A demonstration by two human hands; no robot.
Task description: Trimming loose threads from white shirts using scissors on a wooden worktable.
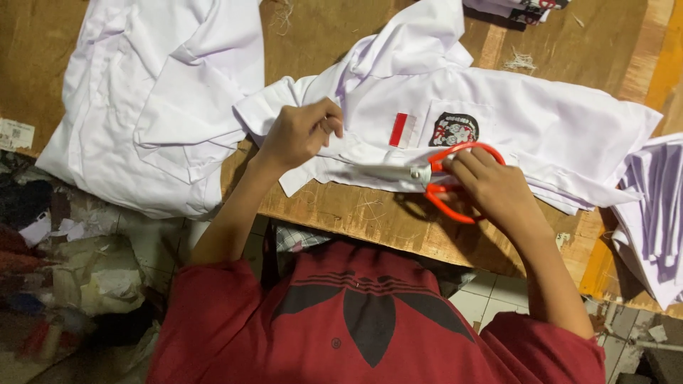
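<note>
A white shirt (541, 121) lies flat on the wooden table (356, 210), with a red-and-white patch (402, 129) and a round dark badge (453, 129) on its chest pocket. My left hand (302, 131) pinches the shirt's fabric near its left edge. My right hand (491, 186) holds orange-handled scissors (441, 181), fingers through the loops. The metal blades point left along the shirt's lower edge, toward my left hand.
A heap of white shirts (156, 99) lies at the table's left. More folded white cloth (658, 213) is stacked at the right edge. Loose threads dot the wood. Scraps and rags (64, 270) cover the floor below left. My red shirt fills the foreground.
</note>
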